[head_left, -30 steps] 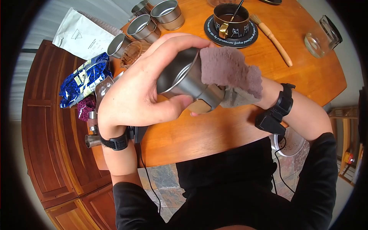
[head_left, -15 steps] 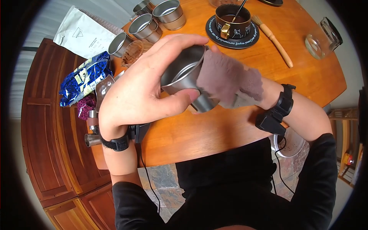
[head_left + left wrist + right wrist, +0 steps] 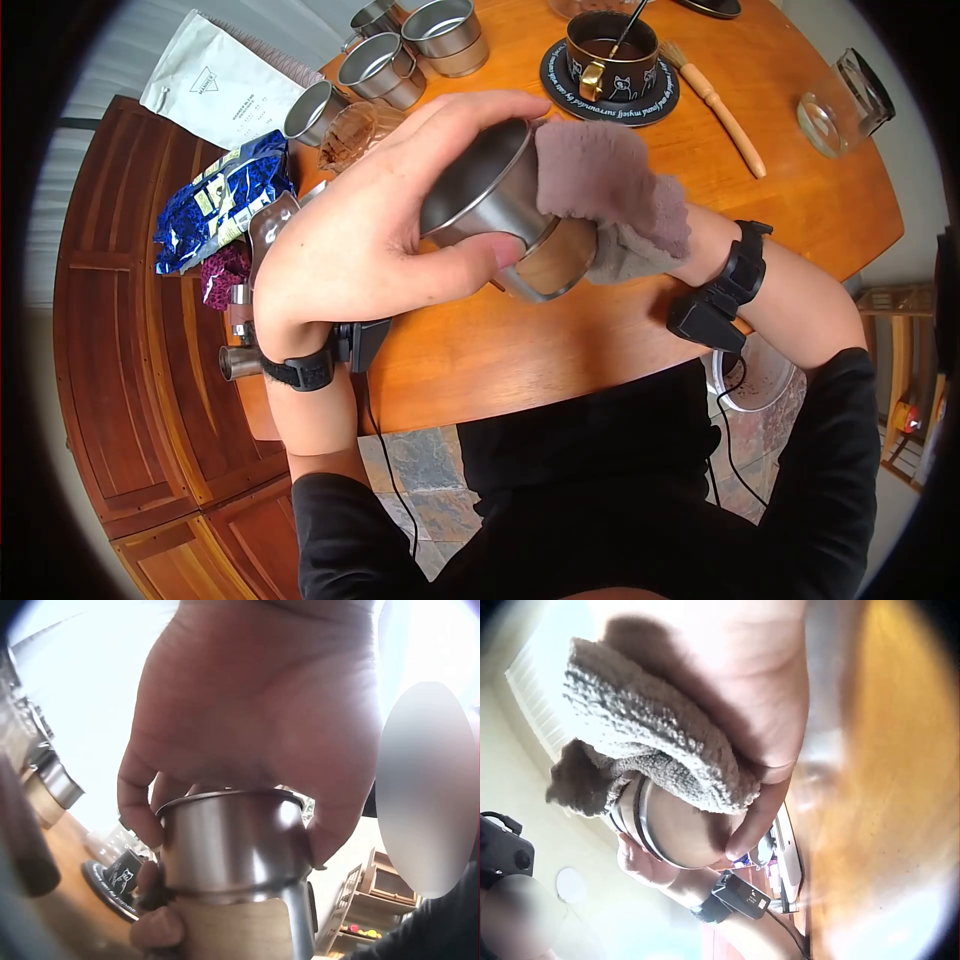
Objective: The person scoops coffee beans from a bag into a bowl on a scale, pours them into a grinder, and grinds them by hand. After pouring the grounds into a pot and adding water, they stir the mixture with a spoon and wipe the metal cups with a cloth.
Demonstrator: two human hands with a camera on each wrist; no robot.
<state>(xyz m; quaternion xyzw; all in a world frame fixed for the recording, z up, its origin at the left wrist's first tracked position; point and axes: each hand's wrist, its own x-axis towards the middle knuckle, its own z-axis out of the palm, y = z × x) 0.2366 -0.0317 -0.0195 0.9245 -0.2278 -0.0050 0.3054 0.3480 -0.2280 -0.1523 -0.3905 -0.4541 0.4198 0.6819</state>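
A metal cup (image 3: pixel 495 205) with a tan band round its lower part is held tilted above the table between both hands. My left hand (image 3: pixel 345 245) grips it from above, thumb and fingers spread round the rim, as the left wrist view shows at the cup's wall (image 3: pixel 232 844). A mauve-grey cloth (image 3: pixel 600 175) lies against the outside of the cup. My right hand (image 3: pixel 742 690) holds the cloth round the base end, with its thumb on the cup's bottom (image 3: pixel 679 829). In the head view the cloth hides most of the right hand's fingers.
Several metal cups (image 3: pixel 380 70) stand at the back left, near a white bag (image 3: pixel 225 85) and a blue packet (image 3: pixel 225 200). A black mug (image 3: pixel 610 60) sits on a round coaster (image 3: pixel 640 110) behind the hands. A wooden-handled brush (image 3: pixel 720 115) and a glass jar (image 3: pixel 835 120) lie farther right.
The cup has turned between the hands, so its tan band now shows below the left thumb. The cloth has slid and refolded along the cup's side. Both arms stay nearly in place.
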